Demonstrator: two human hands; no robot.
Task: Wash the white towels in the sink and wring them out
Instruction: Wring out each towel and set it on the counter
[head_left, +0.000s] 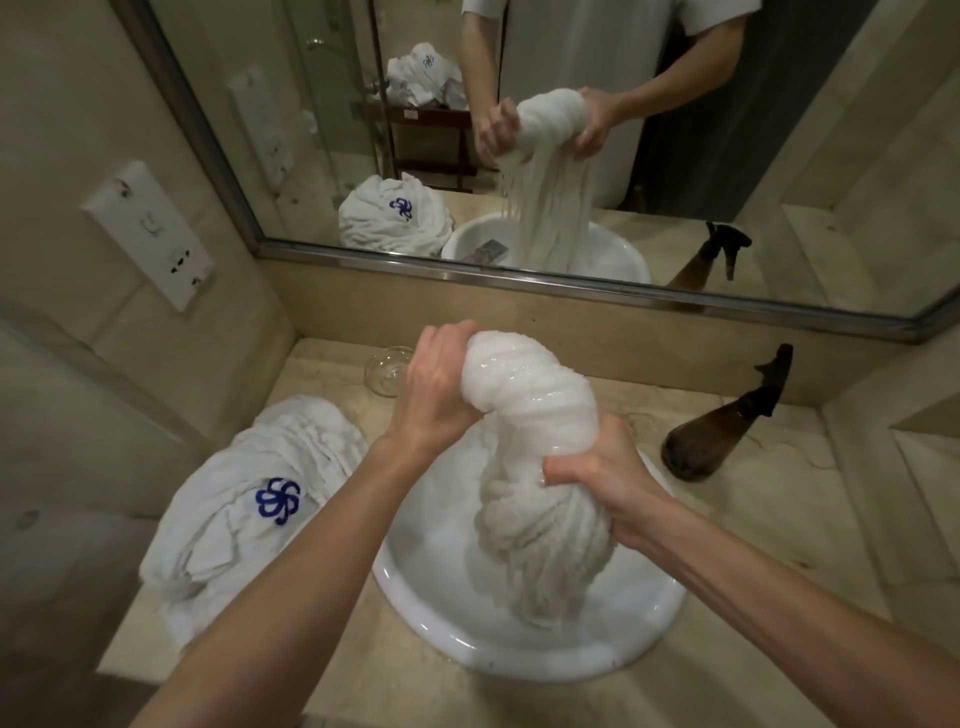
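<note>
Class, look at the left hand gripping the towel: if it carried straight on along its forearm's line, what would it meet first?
Probably the wall under the mirror; the left hand points past the towel toward it, though depth is unclear.

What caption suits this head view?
Both hands, left hand and right hand, wring a wet towel over the sink.

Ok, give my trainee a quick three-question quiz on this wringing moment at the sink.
1. True or false: both hands grip the twisted wet towel above the sink.
2. Which item lies on its side on the counter to the right of the sink? A) glass dish B) brown spray bottle C) soap bar
3. What mark is on the bundled towel left of the sink?

Key: 1. True: the left hand and right hand both hold it. 2. B, the brown spray bottle. 3. A blue logo.
</note>
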